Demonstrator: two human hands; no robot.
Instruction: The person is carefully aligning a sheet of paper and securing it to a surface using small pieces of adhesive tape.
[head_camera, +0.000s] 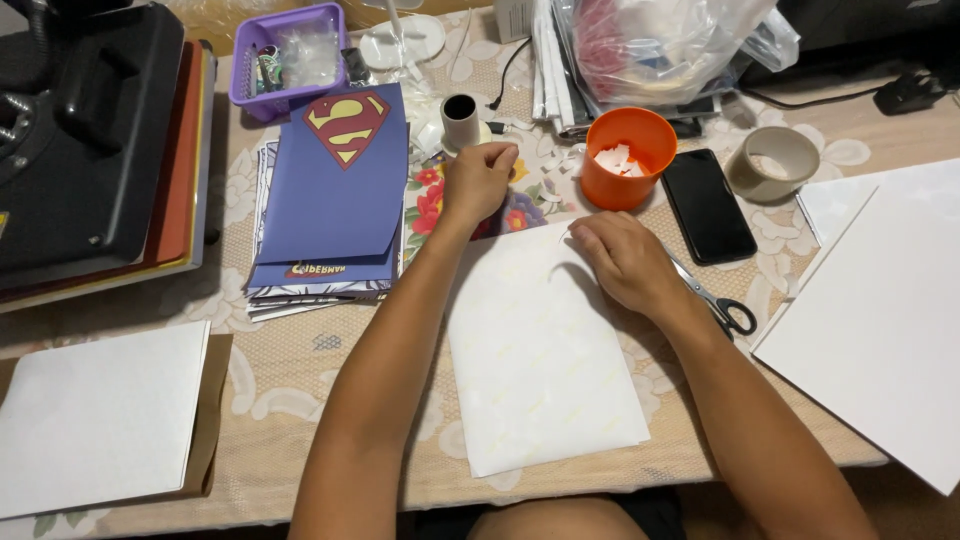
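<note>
Pressing down on the far right corner of a white sheet (540, 370), right hand (625, 262) lies flat, fingers loosely curled, gripping nothing. Left hand (478, 180) is fisted, pinching something too small to tell, near a tape roll (461, 120). Scissors (722, 308) touch right wrist; orange cup (628, 157) just beyond.

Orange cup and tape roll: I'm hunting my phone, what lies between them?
A black phone lies flat between the orange cup and tape roll, in the head view.

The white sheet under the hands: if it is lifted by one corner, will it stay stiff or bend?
The white sheet looks thin and lies flat, so it would probably droop. Its top edge already curls up beside the right hand, suggesting it flexes easily and weighs little.
</note>
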